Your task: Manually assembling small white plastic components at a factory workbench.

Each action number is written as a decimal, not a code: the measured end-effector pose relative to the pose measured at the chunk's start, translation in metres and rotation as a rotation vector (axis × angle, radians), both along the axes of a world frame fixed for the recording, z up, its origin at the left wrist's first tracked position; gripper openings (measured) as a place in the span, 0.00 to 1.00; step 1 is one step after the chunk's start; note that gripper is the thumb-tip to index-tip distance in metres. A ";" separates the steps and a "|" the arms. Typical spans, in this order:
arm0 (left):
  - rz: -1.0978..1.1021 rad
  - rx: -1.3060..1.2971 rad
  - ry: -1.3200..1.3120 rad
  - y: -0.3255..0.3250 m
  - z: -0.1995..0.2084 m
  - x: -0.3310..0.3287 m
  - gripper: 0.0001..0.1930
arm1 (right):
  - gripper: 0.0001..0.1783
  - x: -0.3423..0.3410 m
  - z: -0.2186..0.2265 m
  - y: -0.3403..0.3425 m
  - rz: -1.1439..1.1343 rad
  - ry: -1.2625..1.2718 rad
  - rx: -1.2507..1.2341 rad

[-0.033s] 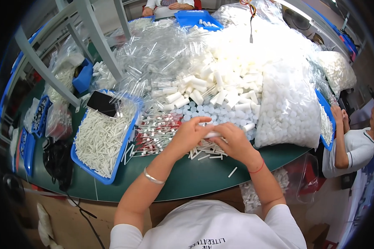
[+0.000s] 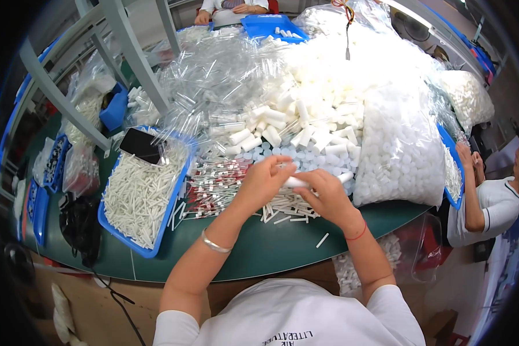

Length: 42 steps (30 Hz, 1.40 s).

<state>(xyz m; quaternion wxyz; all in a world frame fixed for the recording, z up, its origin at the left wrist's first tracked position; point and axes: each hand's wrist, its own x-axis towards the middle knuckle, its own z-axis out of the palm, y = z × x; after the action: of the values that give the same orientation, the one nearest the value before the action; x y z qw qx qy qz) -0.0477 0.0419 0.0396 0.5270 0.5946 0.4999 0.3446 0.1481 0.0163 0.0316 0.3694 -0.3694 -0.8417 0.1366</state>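
Observation:
Between my hands, above the near edge of the piles, is a smooth white cylinder point(image 2: 296, 182). My right hand point(image 2: 328, 193) is closed around it, thumb below and fingers over the top. My left hand point(image 2: 264, 183) has curled fingers, with the fingertips at the cylinder's left end; what lies inside them is hidden. Another white end point(image 2: 345, 177) shows just beyond my right knuckles. Under and around my hands are translucent round caps point(image 2: 323, 161), thin white sticks point(image 2: 294, 206) and red-and-white thin pieces point(image 2: 216, 184). Larger white cylinders point(image 2: 274, 135) lie behind.
A blue tray point(image 2: 154, 251) of white sticks, with a black phone point(image 2: 139, 145) on it, stands left. Clear tubes point(image 2: 213, 75) pile up behind. A bag of caps point(image 2: 398, 155) sits right. Grey posts point(image 2: 135, 57) rise at left. Co-workers sit at the far side and right.
My left hand has shifted slightly up and left, and its fingers have loosened a little. More of the white cylinder shows between my hands.

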 end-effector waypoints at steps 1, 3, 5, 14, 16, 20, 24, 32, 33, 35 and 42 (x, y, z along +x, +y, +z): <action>0.083 0.303 0.137 0.014 -0.001 0.005 0.17 | 0.16 0.001 -0.002 0.002 -0.060 0.070 -0.007; 0.234 0.818 0.365 0.049 -0.014 0.018 0.14 | 0.15 0.002 -0.002 0.003 -0.106 0.132 -0.048; 0.230 0.899 0.571 0.072 -0.013 0.031 0.15 | 0.13 0.002 -0.007 0.005 -0.179 0.241 -0.087; 0.090 0.741 0.301 0.061 -0.015 0.017 0.18 | 0.14 0.013 -0.014 0.007 -0.245 0.413 -0.210; -0.094 0.627 0.153 0.029 -0.003 0.007 0.19 | 0.14 0.010 -0.012 0.006 -0.219 0.697 -0.319; -0.138 0.414 -0.084 -0.013 -0.002 -0.004 0.18 | 0.14 0.006 0.002 -0.003 -0.131 0.566 -0.318; -0.048 0.296 -0.146 -0.033 0.004 -0.009 0.18 | 0.14 0.000 0.026 -0.022 -0.106 0.358 -0.223; -0.134 0.439 0.286 -0.071 0.017 -0.009 0.18 | 0.18 -0.014 0.032 -0.052 0.003 0.017 0.012; -0.100 0.481 0.284 -0.072 0.021 -0.006 0.21 | 0.24 -0.015 0.030 -0.054 0.013 -0.042 0.014; -0.162 0.102 0.332 -0.077 0.037 -0.008 0.19 | 0.26 -0.017 0.031 -0.060 0.005 0.062 -0.108; -0.195 -0.297 -0.414 -0.086 0.003 -0.018 0.16 | 0.30 -0.013 0.028 -0.066 0.138 0.447 -0.604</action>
<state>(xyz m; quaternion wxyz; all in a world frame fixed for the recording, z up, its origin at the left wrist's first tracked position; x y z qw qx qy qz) -0.0659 -0.0442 0.0427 0.7302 0.4728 0.3671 0.3295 0.1352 -0.0502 0.0594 0.4082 -0.3654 -0.6850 0.4803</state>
